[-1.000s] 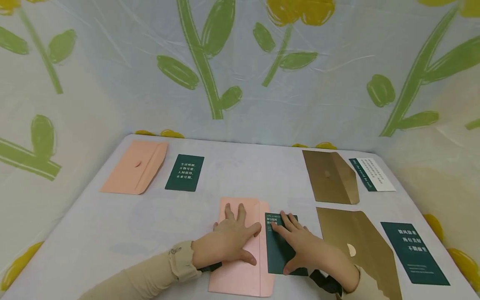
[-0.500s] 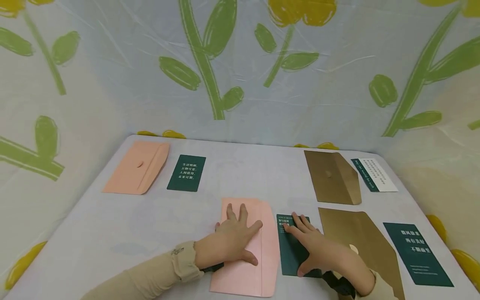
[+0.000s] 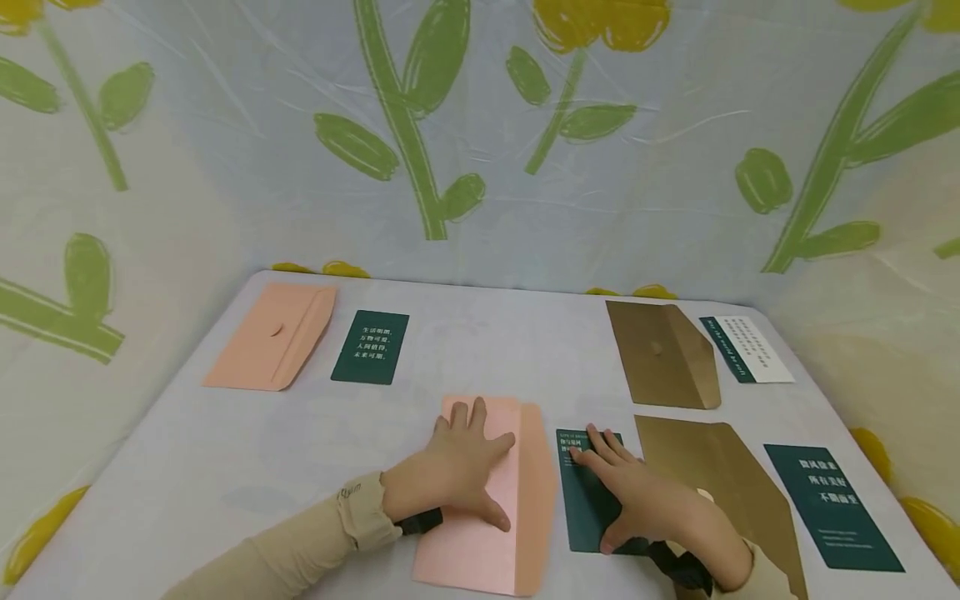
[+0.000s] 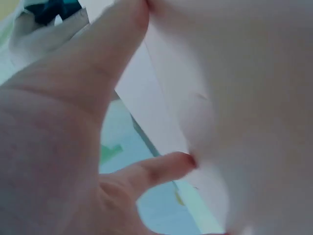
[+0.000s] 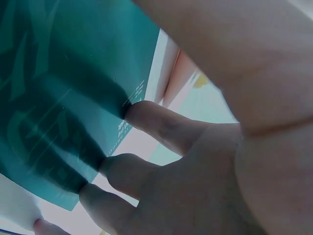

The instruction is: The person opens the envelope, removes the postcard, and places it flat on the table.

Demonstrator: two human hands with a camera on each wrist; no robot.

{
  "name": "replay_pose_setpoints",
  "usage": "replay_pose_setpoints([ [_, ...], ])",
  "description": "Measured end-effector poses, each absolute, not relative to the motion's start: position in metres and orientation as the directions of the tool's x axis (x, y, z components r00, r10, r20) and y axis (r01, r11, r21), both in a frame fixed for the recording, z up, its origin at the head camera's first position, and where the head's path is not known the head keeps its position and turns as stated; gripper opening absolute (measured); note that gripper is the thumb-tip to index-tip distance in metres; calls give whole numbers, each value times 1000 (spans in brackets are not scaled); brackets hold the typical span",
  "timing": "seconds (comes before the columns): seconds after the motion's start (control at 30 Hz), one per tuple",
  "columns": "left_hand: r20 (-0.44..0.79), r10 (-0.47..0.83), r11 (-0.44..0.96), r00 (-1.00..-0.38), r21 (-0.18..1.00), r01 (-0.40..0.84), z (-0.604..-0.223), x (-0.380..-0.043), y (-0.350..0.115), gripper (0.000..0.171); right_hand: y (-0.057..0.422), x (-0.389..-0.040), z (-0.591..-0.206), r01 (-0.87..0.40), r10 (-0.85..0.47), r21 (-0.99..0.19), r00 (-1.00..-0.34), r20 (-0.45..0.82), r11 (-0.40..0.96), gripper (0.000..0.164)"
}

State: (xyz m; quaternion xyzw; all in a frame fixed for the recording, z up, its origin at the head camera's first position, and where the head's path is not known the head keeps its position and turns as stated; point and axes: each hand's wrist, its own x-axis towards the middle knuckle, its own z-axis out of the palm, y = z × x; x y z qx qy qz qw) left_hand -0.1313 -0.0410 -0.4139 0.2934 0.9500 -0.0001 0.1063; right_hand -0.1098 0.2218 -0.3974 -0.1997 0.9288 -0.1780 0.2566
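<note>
Fingers spread, my left hand (image 3: 461, 467) presses on a pink envelope (image 3: 461, 558) at the front middle. The envelope's flap (image 3: 537, 500) extends to the right, in a deeper peach tone. In the left wrist view, fingertips and thumb bear on the pale envelope (image 4: 171, 93). My right hand (image 3: 648, 496) lies over a dark green printed card (image 3: 587, 508) just right of that flap, with a narrow strip of table between them. The right wrist view shows several fingertips touching the card (image 5: 98, 54) near its printed end. The palm hides the card's lower right part.
At the far left lie another pink envelope (image 3: 262, 342) and a green card (image 3: 371, 346). Two brown envelopes, one at the back (image 3: 656, 358) and one in front (image 3: 720, 475), are on the right. Beside them rest a white-and-green card (image 3: 750, 350) and a green card (image 3: 828, 508).
My right hand has slid the green card rightward, off the pink envelope's flap. The flap now looks darker and more lifted or unfolded. My left hand has shifted slightly on the envelope.
</note>
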Motion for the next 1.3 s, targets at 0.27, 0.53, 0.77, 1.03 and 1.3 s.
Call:
replay_pose_setpoints([
  [0.27,-216,607,791,-765,251,557,-422,-146,-45,101,222,-108,-398,-277,-462,-438,-790,-404,855,108],
  [0.53,-235,612,791,-755,172,588,-421,-140,-42,105,222,-109,-397,-297,-474,-431,-787,-395,852,109],
  [0.77,-230,626,780,-745,183,599,-418,-134,-43,100,222,-110,-397,-286,-463,-427,-789,-403,858,108],
  [1.03,-246,602,799,-760,194,570,-419,-130,-46,101,220,-111,-400,-278,-448,-413,-797,-405,867,109],
  [1.3,-187,602,798,-776,173,577,-420,-109,-49,93,220,-110,-400,-289,-470,-436,-788,-397,852,109],
])
